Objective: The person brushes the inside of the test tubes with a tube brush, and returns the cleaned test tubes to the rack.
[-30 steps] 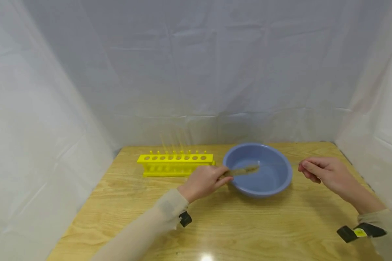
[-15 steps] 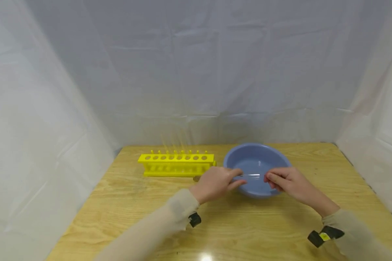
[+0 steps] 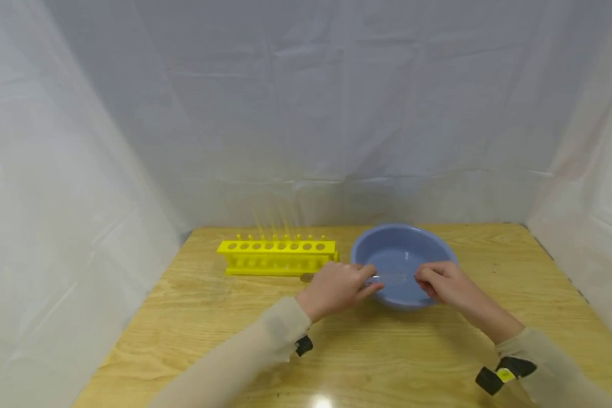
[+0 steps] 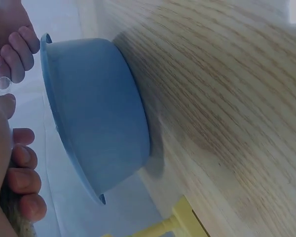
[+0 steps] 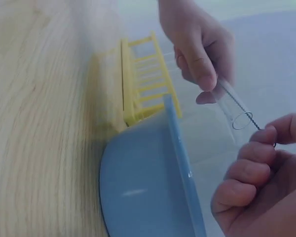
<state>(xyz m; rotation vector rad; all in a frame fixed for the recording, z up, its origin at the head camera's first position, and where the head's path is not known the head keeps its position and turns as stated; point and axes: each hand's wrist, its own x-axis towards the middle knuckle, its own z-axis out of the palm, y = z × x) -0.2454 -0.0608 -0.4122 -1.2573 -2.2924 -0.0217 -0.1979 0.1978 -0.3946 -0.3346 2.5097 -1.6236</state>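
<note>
Tube cleaning posture, 2 hands above a table point(image 3: 382, 351). The left hand point(image 3: 336, 288) grasps a clear tube point(image 5: 231, 104), its fingers curled round the glass; the mouth projects past the thumb and faces the table's right edge. The right hand point(image 3: 449, 286) pinches the twisted wire point(image 5: 256, 125) of a brush between thumb and forefinger, near a small end loop, with the other fingers curled in. The wire runs through the mouth into the tube. Brown bristles point(image 4: 20, 222) show beneath the left fingers, and a brown tip emerges just left of that hand in the head view. The tube is raised above the rim of a blue basin point(image 3: 403, 301), between the 2 hands, and lies nearly level.

The basin stands near the table's back edge, right of its middle. To its left, towards the back left corner, stands a yellow rack point(image 3: 280, 247) with 8 round holes along the front and 8 pegs point(image 3: 287, 237) behind. Faint clear streaks rise above the pegs; what they are cannot be told. Beige sleeves point(image 3: 277, 324) cover both forearms, each with a black band device point(image 3: 304, 345) at the wrist. White sheeting point(image 3: 336, 113) hangs behind the back edge and along both sides.
</note>
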